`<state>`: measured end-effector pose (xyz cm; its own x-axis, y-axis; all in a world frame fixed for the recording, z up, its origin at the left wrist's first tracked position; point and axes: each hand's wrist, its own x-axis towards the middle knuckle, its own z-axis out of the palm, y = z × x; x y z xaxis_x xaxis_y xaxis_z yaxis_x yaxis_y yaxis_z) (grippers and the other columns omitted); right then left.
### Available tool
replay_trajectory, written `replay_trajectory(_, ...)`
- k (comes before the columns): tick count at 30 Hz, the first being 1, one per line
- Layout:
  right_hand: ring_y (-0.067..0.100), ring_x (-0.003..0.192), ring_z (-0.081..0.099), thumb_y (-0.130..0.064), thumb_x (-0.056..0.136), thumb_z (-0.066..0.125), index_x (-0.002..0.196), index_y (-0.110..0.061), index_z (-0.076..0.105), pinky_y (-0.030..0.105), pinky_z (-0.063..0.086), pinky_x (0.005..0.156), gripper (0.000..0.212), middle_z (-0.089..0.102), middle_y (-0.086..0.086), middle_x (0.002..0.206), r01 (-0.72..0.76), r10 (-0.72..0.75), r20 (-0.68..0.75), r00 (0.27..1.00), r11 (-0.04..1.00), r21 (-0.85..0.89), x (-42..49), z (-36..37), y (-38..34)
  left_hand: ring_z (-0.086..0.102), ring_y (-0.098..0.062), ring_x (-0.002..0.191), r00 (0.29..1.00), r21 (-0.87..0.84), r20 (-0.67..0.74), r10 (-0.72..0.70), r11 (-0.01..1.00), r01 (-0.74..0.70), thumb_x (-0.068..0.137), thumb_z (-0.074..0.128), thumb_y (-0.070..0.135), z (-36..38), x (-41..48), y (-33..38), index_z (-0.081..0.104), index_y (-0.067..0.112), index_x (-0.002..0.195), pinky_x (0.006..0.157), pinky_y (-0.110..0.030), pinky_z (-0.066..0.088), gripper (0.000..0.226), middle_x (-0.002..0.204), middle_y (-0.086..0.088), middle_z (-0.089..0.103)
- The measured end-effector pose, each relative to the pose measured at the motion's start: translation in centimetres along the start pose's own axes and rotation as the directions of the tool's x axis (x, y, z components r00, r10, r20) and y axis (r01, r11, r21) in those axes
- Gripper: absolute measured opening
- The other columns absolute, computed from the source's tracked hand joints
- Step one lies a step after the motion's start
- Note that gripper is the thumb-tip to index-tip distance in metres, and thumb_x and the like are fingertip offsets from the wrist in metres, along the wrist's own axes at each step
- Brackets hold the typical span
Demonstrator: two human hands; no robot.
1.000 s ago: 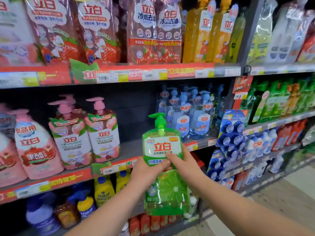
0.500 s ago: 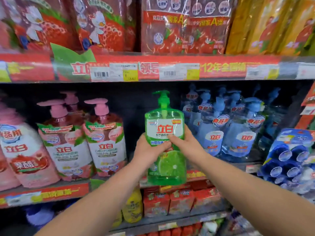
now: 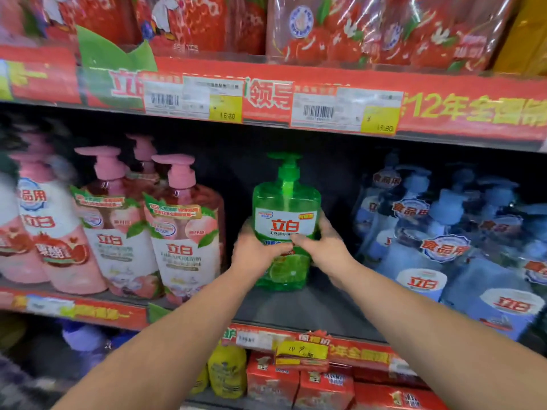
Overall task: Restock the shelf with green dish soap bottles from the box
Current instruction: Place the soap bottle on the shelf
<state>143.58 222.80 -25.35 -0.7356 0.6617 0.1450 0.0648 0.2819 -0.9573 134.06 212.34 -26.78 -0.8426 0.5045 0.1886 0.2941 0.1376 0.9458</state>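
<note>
A green dish soap bottle point(image 3: 285, 202) with a pump top and a lime picture stands upright in the dark gap on the middle shelf point(image 3: 305, 309). Its base rests on or just above the shelf board. My left hand point(image 3: 256, 250) grips its left side and my right hand point(image 3: 324, 247) grips its right side, thumbs across the white label. The box is out of view.
Pink pump bottles point(image 3: 180, 232) stand left of the gap, blue pump bottles point(image 3: 438, 241) to its right. The upper shelf edge with price tags point(image 3: 266, 99) hangs just above the green pump. Red packs point(image 3: 296, 380) and a yellow bottle point(image 3: 226, 371) fill the shelf below.
Both hands carried the green bottle up and forward from in front of the shelf edge into the gap between the pink and blue bottles. The view moved closer to the shelf.
</note>
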Motion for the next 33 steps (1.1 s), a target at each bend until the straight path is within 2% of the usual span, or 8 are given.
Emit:
replay_trajectory(4,0.008,0.108,0.053,-0.012,0.082,0.070,0.145,-0.029,0.030,0.023,0.043,0.095,0.077,0.058,-0.008,0.121,0.035,-0.035,-0.033,0.999,0.999,-0.011,1.5,1.0,0.3,0.057,-0.013,0.098,1.000,-0.062,-0.026,-0.005,0.998,0.004,0.063,0.085,0.007,0.4,1.6,-0.2,0.048,0.014,0.122,0.078,-0.022,0.046,0.071,0.109,0.001,0.059)
replay_trajectory(9,0.014,0.120,0.050,-0.017,0.079,0.073,0.146,-0.027,0.029,0.028,0.041,0.103,0.080,0.054,0.000,0.135,0.012,-0.014,-0.019,1.000,0.996,-0.086,3.6,1.4,0.9,0.052,-0.015,0.109,0.996,-0.058,-0.076,0.041,0.997,-0.045,0.063,0.085,0.010,1.1,3.3,-0.7,0.040,0.009,0.132,0.094,-0.030,0.044,0.082,0.124,-0.006,0.055)
replay_trajectory(12,0.009,0.117,0.047,-0.014,0.083,0.070,0.146,-0.027,0.029,0.025,0.038,0.101,0.077,0.053,-0.004,0.130,0.008,-0.007,0.008,1.000,0.997,-0.071,4.3,1.4,1.0,0.053,-0.020,0.117,0.996,-0.047,-0.088,0.033,0.998,-0.038,0.065,0.084,0.014,1.4,4.2,-1.4,0.038,0.011,0.135,0.099,-0.036,0.044,0.084,0.129,-0.008,0.055)
replay_trajectory(15,0.008,0.115,0.046,-0.013,0.084,0.068,0.146,-0.029,0.027,0.025,0.037,0.101,0.077,0.052,-0.009,0.122,-0.013,0.015,0.028,1.000,0.998,-0.057,4.8,1.4,1.0,0.052,-0.020,0.119,0.996,-0.024,-0.079,0.034,0.999,-0.036,0.066,0.084,0.017,1.5,4.8,-1.9,0.035,0.013,0.137,0.100,-0.034,0.043,0.087,0.131,-0.005,0.053)
replay_trajectory(18,0.009,0.118,0.048,-0.012,0.084,0.068,0.147,-0.030,0.026,0.029,0.039,0.104,0.078,0.054,-0.005,0.128,-0.036,0.038,0.037,0.999,0.998,-0.049,5.0,1.3,1.1,0.052,-0.020,0.120,0.998,0.001,-0.060,0.017,1.000,-0.017,0.066,0.084,0.020,1.4,5.1,-2.0,0.033,0.015,0.139,0.100,-0.034,0.043,0.089,0.132,-0.004,0.054)
replay_trajectory(23,0.011,0.121,0.047,-0.016,0.086,0.067,0.149,-0.031,0.018,0.020,0.036,0.095,0.082,0.051,-0.001,0.138,-0.084,0.089,0.049,0.995,0.992,-0.091,4.7,1.2,0.4,0.054,-0.020,0.119,0.998,0.047,-0.050,-0.035,0.998,0.037,0.068,0.083,0.022,1.3,5.3,-1.9,0.032,0.019,0.139,0.098,-0.033,0.044,0.087,0.131,-0.001,0.055)
replay_trajectory(29,0.024,0.131,0.044,-0.026,0.089,0.062,0.150,-0.024,0.017,0.032,0.038,0.106,0.076,0.043,0.007,0.145,-0.107,0.129,0.051,0.990,0.944,-0.311,3.5,0.9,-1.3,0.050,-0.026,0.125,0.988,0.185,-0.118,-0.094,0.976,0.115,0.064,0.082,0.034,1.6,4.6,-1.1,0.028,0.017,0.143,0.102,-0.040,0.044,0.096,0.135,-0.007,0.051)
replay_trajectory(33,0.034,0.136,0.034,-0.030,0.089,0.058,0.151,-0.022,0.005,0.041,0.036,0.109,0.082,0.023,0.013,0.154,-0.020,0.126,0.127,0.984,0.781,-0.624,1.4,-0.5,-1.6,0.037,-0.036,0.131,0.996,0.471,-0.078,-0.054,0.878,0.084,0.074,0.070,0.037,1.1,1.5,-0.1,0.019,0.014,0.148,0.103,-0.041,0.038,0.093,0.144,-0.015,0.038)
